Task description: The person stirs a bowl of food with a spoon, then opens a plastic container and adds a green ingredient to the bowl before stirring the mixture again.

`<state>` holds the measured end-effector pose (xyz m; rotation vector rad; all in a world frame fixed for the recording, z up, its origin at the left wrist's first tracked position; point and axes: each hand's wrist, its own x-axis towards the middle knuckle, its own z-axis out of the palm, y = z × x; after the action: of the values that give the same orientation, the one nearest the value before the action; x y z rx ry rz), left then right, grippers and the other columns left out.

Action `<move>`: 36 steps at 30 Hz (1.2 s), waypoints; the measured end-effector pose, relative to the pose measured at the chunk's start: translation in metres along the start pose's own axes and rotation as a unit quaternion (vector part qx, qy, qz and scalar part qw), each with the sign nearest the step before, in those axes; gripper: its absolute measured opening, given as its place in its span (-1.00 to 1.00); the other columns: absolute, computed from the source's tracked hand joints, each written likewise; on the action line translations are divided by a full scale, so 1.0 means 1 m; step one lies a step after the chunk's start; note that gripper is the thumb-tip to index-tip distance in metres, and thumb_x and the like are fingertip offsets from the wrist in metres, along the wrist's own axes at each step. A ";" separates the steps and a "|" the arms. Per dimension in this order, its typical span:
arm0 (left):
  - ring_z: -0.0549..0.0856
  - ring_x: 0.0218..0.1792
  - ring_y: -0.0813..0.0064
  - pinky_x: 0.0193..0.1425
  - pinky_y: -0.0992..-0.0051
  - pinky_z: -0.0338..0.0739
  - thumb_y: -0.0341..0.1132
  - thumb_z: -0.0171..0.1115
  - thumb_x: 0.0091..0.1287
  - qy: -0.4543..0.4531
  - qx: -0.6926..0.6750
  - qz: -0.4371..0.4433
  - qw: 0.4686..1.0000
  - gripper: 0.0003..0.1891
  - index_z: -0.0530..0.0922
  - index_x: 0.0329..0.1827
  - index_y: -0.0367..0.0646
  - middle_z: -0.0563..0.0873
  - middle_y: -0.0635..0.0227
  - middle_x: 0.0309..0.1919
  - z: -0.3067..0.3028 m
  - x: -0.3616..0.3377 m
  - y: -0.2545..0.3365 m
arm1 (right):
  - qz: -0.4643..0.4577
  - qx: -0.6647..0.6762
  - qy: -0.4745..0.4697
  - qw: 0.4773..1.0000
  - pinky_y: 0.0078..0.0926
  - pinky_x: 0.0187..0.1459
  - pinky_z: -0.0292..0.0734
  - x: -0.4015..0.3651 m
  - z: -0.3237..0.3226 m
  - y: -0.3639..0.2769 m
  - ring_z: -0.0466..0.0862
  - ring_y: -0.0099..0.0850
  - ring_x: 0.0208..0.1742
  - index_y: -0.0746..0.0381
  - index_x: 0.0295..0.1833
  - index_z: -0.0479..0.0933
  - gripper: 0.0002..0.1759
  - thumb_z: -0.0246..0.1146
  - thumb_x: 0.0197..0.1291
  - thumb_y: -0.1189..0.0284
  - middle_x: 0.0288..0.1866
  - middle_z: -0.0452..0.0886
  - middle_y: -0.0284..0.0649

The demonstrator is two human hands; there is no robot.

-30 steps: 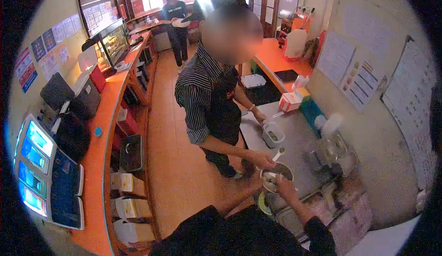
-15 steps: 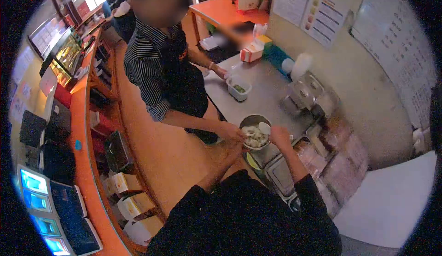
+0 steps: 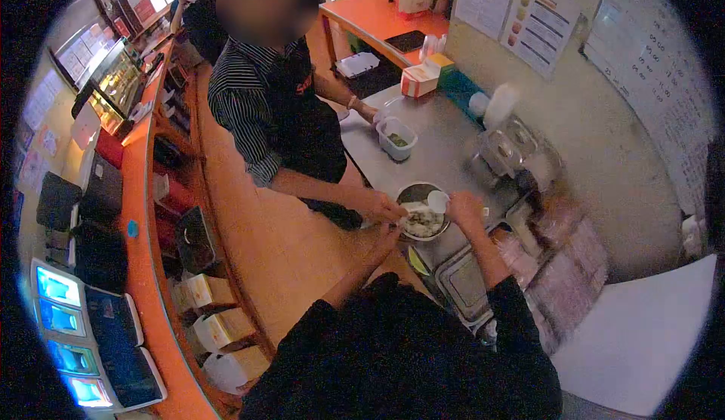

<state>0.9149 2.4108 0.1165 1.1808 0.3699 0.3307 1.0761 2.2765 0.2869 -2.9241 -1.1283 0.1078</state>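
A round metal bowl (image 3: pixel 414 189) with pale, chunky food (image 3: pixel 424 224) in it stands near the edge of the steel table (image 3: pixel 445 134). My right hand (image 3: pixel 464 210) is closed on a white scoop (image 3: pixel 437 202) over the bowl's right side. At the bowl's left rim is my left hand (image 3: pixel 387 236), its fingers closed; whether they grip the rim is too small to tell. A co-worker's hand (image 3: pixel 384 207) reaches in just above it with a pale utensil over the food. The co-worker's other hand holds a white tub (image 3: pixel 397 139) with green food.
Lidded metal containers (image 3: pixel 498 152) stand along the wall. A metal tray (image 3: pixel 463 282) and plastic-wrapped packs (image 3: pixel 566 284) lie right of my arms. The co-worker (image 3: pixel 283 129) stands across the table corner. An orange counter (image 3: pixel 140 216) runs along the left.
The white scoop has shifted slightly over the bowl with my right hand. The co-worker's hand stays at the bowl. The whole view has shifted a little.
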 end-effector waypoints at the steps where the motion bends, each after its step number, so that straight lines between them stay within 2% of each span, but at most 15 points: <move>1: 0.67 -0.43 0.34 -0.45 0.39 0.65 -0.42 -0.02 0.32 0.001 -0.004 -0.024 1.000 -0.64 0.24 0.17 -0.20 0.59 0.16 -0.23 0.007 -0.008 0.021 | -0.002 0.000 0.000 1.000 -0.14 -0.25 0.49 0.003 0.001 0.000 0.62 -0.13 -0.31 0.18 -0.34 0.60 -0.74 0.15 -0.02 0.23 -0.41 0.60 -0.05; 2: 0.67 -0.44 0.35 -0.44 0.38 0.65 -0.43 -0.02 0.32 0.002 -0.008 -0.047 0.999 -0.61 0.22 0.20 -0.19 0.59 0.17 -0.23 0.015 -0.016 0.043 | 0.008 -0.005 -0.009 1.000 -0.15 -0.26 0.50 0.006 0.004 0.000 0.62 -0.12 -0.32 0.17 -0.33 0.60 -0.73 0.16 -0.02 0.21 -0.41 0.60 -0.05; 5: 0.65 -0.32 0.37 -0.29 0.43 0.62 -0.42 0.04 0.29 0.073 0.136 0.023 0.988 -0.48 0.11 0.31 -0.13 0.59 0.18 -0.19 0.017 -0.020 0.053 | 0.013 0.015 -0.012 1.000 -0.15 -0.26 0.49 0.006 0.003 0.001 0.62 -0.10 -0.32 0.16 -0.31 0.61 -0.70 0.18 -0.03 0.17 -0.40 0.61 -0.05; 8: 0.59 -0.14 0.39 -0.11 0.47 0.54 -0.41 0.10 0.25 0.042 0.166 0.098 0.980 -0.36 0.02 0.36 -0.10 0.56 0.16 -0.10 -0.021 0.020 -0.037 | -0.001 0.034 -0.008 0.999 -0.12 -0.25 0.48 0.003 -0.003 0.001 0.61 -0.08 -0.31 0.17 -0.30 0.61 -0.65 0.21 -0.05 0.12 -0.37 0.61 -0.04; 10: 0.50 0.00 0.37 0.04 0.42 0.43 -0.40 0.18 0.20 0.022 0.183 0.229 0.956 -0.27 -0.02 0.38 -0.13 0.48 0.14 0.03 -0.034 0.035 -0.068 | -0.017 0.036 -0.017 0.999 -0.11 -0.26 0.48 0.009 0.005 0.001 0.61 -0.06 -0.30 0.21 -0.31 0.60 -0.59 0.23 -0.07 0.07 -0.36 0.61 -0.01; 13: 0.43 0.09 0.34 0.13 0.35 0.36 -0.36 0.23 0.17 0.003 0.163 0.100 0.982 -0.27 0.02 0.35 -0.20 0.41 0.15 0.12 -0.023 0.023 -0.025 | -0.049 0.093 -0.072 0.992 -0.13 -0.27 0.48 0.016 0.017 -0.010 0.61 -0.04 -0.30 0.28 -0.29 0.59 -0.51 0.26 -0.13 0.04 -0.37 0.60 0.02; 15: 0.40 0.11 0.34 0.17 0.33 0.32 -0.33 0.26 0.14 -0.040 0.092 0.085 0.991 -0.26 0.05 0.33 -0.23 0.38 0.16 0.15 -0.030 0.033 -0.049 | -0.054 0.028 -0.069 0.996 -0.15 -0.23 0.48 0.020 0.037 -0.017 0.61 -0.06 -0.28 0.28 -0.26 0.58 -0.49 0.28 -0.16 0.04 -0.36 0.61 -0.01; 17: 0.40 0.12 0.34 0.17 0.33 0.32 -0.32 0.26 0.14 -0.026 0.081 0.112 0.990 -0.27 0.06 0.32 -0.23 0.38 0.16 0.15 -0.022 0.030 -0.053 | -0.001 0.004 -0.120 0.993 -0.16 -0.22 0.48 0.023 0.043 -0.030 0.62 -0.09 -0.30 0.27 -0.33 0.58 -0.56 0.30 -0.20 0.10 -0.37 0.62 -0.03; 21: 0.39 0.12 0.34 0.19 0.33 0.30 -0.30 0.27 0.14 -0.003 0.037 0.184 0.982 -0.30 0.09 0.29 -0.23 0.39 0.16 0.13 0.002 0.026 -0.033 | -0.093 -0.018 0.065 0.993 -0.24 -0.32 0.49 0.027 0.073 -0.038 0.62 -0.16 -0.36 0.21 -0.54 0.57 -0.80 0.25 -0.21 0.29 -0.47 0.61 -0.11; 24: 0.38 0.13 0.34 0.20 0.32 0.29 -0.28 0.27 0.14 0.007 0.054 0.190 0.980 -0.32 0.12 0.27 -0.21 0.40 0.16 0.11 0.004 0.016 -0.004 | -0.082 -0.084 0.028 0.993 -0.28 -0.35 0.48 0.043 0.082 -0.051 0.62 -0.17 -0.38 0.18 -0.56 0.58 -0.83 0.23 -0.20 0.30 -0.50 0.60 -0.14; 28: 0.37 0.14 0.33 0.23 0.32 0.26 -0.26 0.29 0.12 0.029 0.097 0.212 0.972 -0.33 0.15 0.24 -0.19 0.40 0.18 0.09 0.015 0.015 0.023 | -0.101 -0.097 0.093 0.986 -0.29 -0.34 0.49 0.053 0.098 -0.047 0.63 -0.17 -0.37 0.17 -0.57 0.57 -0.84 0.25 -0.22 0.30 -0.51 0.60 -0.16; 29: 0.37 0.15 0.33 0.23 0.32 0.26 -0.26 0.29 0.12 0.034 0.103 0.228 0.968 -0.34 0.15 0.23 -0.19 0.40 0.18 0.09 0.017 0.014 0.028 | -0.080 -0.084 0.063 0.991 -0.28 -0.32 0.49 0.048 0.085 -0.042 0.63 -0.18 -0.35 0.15 -0.55 0.58 -0.83 0.26 -0.23 0.29 -0.51 0.60 -0.15; 31: 0.37 0.16 0.32 0.24 0.33 0.25 -0.28 0.29 0.10 0.012 0.138 0.137 0.981 -0.33 0.15 0.23 -0.21 0.39 0.17 0.11 0.024 -0.005 0.059 | -0.056 -0.072 0.031 0.995 -0.27 -0.31 0.50 0.036 0.058 -0.034 0.64 -0.18 -0.34 0.14 -0.53 0.60 -0.83 0.27 -0.24 0.28 -0.50 0.60 -0.14; 33: 0.37 0.16 0.32 0.24 0.33 0.25 -0.29 0.29 0.09 0.001 0.119 0.170 0.978 -0.32 0.13 0.24 -0.22 0.38 0.17 0.11 0.022 0.002 0.048 | -0.009 -0.062 -0.052 0.997 -0.24 -0.27 0.50 0.031 0.028 -0.028 0.64 -0.20 -0.30 0.11 -0.46 0.62 -0.79 0.30 -0.27 0.25 -0.45 0.62 -0.14; 36: 0.38 0.15 0.29 0.23 0.32 0.26 -0.31 0.27 0.07 0.015 0.119 0.205 0.971 -0.29 0.09 0.26 -0.22 0.37 0.14 0.12 0.015 0.025 -0.004 | -0.050 -0.055 -0.047 0.996 -0.22 -0.28 0.50 0.008 -0.013 -0.039 0.64 -0.23 -0.31 0.11 -0.42 0.64 -0.76 0.31 -0.27 0.24 -0.41 0.63 -0.17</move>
<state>0.9436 2.4081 0.1153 1.4905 0.1903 0.6787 1.0562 2.3111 0.3004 -2.9797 -1.3333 0.1901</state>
